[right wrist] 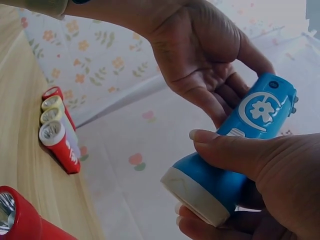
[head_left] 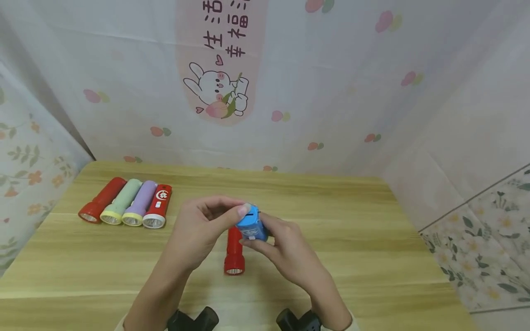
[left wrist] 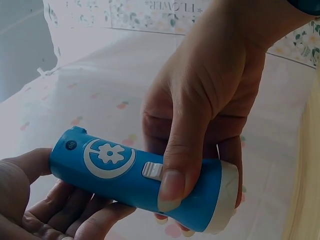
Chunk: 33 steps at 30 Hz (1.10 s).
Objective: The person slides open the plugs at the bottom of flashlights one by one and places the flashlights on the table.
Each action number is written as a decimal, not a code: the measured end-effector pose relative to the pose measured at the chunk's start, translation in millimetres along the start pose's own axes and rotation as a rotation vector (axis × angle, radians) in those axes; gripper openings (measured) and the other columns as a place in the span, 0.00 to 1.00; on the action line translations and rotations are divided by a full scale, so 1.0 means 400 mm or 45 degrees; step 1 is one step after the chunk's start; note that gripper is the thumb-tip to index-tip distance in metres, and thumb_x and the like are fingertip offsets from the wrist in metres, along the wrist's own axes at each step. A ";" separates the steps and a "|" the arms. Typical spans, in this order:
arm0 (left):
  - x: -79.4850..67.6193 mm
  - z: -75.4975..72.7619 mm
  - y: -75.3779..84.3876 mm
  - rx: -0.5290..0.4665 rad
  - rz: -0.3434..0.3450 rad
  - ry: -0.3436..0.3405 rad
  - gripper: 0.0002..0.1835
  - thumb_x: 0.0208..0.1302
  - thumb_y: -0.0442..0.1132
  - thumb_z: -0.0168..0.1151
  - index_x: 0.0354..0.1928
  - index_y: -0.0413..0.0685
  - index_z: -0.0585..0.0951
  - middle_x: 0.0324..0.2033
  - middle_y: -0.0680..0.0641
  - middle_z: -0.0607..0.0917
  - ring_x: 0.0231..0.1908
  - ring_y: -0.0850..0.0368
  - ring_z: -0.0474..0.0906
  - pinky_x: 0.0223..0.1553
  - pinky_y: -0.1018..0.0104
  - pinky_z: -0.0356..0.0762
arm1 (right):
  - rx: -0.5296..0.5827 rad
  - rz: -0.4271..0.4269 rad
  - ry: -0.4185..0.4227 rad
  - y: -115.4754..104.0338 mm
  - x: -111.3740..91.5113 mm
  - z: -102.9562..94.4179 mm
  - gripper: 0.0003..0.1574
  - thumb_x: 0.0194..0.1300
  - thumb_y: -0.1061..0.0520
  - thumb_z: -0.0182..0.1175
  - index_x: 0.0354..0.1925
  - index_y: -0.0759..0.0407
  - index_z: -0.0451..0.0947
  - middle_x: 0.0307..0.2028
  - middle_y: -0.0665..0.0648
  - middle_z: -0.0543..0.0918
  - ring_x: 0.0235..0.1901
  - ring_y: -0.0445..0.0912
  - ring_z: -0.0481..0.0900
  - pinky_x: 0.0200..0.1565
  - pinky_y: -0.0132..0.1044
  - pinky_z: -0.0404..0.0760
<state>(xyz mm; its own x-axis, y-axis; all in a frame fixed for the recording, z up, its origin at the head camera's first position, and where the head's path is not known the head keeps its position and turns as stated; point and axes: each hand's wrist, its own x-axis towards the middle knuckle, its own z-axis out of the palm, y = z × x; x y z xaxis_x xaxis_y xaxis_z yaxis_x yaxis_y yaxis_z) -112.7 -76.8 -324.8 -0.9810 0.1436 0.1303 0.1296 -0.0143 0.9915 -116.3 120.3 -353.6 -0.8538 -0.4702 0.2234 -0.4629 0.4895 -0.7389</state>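
Both hands hold a blue flashlight (head_left: 253, 227) with a white head, raised above the table and seen tail end up in the head view. My right hand (head_left: 285, 248) grips its body near the head, thumb beside the white slide switch (left wrist: 153, 170). At the tail end, my left hand (head_left: 198, 230) holds it with the thumb against the end and the fingers along the underside. A white flower emblem (left wrist: 108, 154) shows on the barrel. Beneath the hands, a red flashlight (head_left: 234, 257) lies on the table, its tail hidden behind the blue one.
At the table's left, a row of flashlights lies side by side: a plain red one (head_left: 103, 199), a green one (head_left: 123, 200), a purple one (head_left: 141, 201) and a red one with a white emblem (head_left: 159, 204). Printed cloth (head_left: 331, 92) hangs behind the wooden table (head_left: 352, 220).
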 end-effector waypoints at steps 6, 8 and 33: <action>0.008 -0.009 -0.006 -0.078 0.002 -0.054 0.13 0.67 0.37 0.66 0.46 0.34 0.86 0.37 0.55 0.91 0.41 0.55 0.87 0.46 0.63 0.86 | -0.013 -0.008 -0.003 0.000 0.005 -0.002 0.24 0.64 0.55 0.70 0.57 0.52 0.79 0.45 0.48 0.88 0.42 0.38 0.85 0.46 0.31 0.86; 0.010 -0.009 -0.009 -0.090 0.001 -0.058 0.12 0.67 0.37 0.67 0.46 0.34 0.86 0.37 0.56 0.91 0.41 0.55 0.88 0.46 0.62 0.86 | -0.021 -0.012 0.004 0.003 0.004 -0.001 0.24 0.64 0.55 0.69 0.58 0.53 0.79 0.45 0.48 0.88 0.43 0.39 0.86 0.46 0.32 0.86; 0.016 -0.018 -0.022 -0.004 -0.064 -0.167 0.19 0.75 0.45 0.57 0.55 0.39 0.85 0.51 0.42 0.89 0.53 0.52 0.86 0.55 0.60 0.84 | 0.167 0.136 -0.098 0.013 0.013 0.011 0.29 0.65 0.48 0.69 0.62 0.52 0.76 0.50 0.48 0.87 0.47 0.41 0.88 0.49 0.37 0.87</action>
<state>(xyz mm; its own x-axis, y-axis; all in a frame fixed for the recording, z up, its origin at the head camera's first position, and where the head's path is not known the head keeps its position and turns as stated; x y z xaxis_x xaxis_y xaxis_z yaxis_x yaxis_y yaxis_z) -121.0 -82.8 -332.5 -0.9590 0.2723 0.0787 0.0799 -0.0066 0.9968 -122.1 116.9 -359.0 -0.8733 -0.4781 0.0939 -0.3317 0.4422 -0.8333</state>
